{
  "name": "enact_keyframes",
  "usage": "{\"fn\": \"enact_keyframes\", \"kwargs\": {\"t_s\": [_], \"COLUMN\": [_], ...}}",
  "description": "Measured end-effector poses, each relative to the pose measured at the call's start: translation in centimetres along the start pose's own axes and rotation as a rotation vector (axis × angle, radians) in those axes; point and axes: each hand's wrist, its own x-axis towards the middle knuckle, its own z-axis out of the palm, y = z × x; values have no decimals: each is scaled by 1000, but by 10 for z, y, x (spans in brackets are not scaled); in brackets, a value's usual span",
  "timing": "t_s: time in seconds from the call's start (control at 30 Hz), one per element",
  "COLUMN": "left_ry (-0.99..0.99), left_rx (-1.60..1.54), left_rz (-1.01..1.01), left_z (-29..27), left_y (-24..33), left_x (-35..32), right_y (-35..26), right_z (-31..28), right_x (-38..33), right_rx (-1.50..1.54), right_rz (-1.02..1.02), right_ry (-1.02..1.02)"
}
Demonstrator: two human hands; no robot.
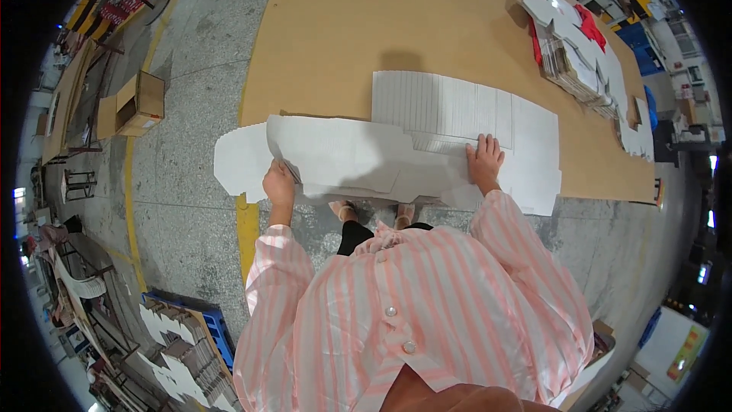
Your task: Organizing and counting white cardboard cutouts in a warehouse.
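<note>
For apparent folding, white cardboard [335,149] is pinched by the left hand [280,185] and steadied under the open right hand [485,162], even pressure likely being needed next.

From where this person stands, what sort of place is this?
Probably a packaging workshop: white cardboard sheets lie on a worktable, with stacked cardboard blanks at its right, and a yellow line marks the grey floor.

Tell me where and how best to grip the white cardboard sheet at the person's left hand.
Probably pinch the white cardboard sheet by its left edge, coming from the left: it curls up there, where the left hand grips it, and its broad face offers little hold.
</note>
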Motion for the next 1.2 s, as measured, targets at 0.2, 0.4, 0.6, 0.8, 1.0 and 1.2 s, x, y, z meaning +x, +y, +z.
{"fn": "enact_keyframes", "kwargs": {"t_s": [0.2, 0.4, 0.6, 0.8, 1.0, 1.2], "left_ry": [-147, 77, -49, 9, -68, -50], "left_rx": [-1140, 61, -707, 45, -792, -281], "left_rz": [-413, 78, -237, 114, -197, -133], "left_z": [-21, -4, -12, -5, -13, -7], "left_y": [-29, -6, -35, -21, -36, -40], "left_x": [18, 16, 29, 24, 47, 34], "right_y": [-10, -3, -8, 1, -3, -11], "right_z": [-3, -1, -1, 5, 1, 5], "right_x": [0, -1, 0, 1, 3, 1], "right_rx": [20, -12, 0, -3, 14, -54], "right_rz": [-10, -12, -10, -21, -9, -32], "right_ry": [-22, 2, 9, 45, 37, -24]}}
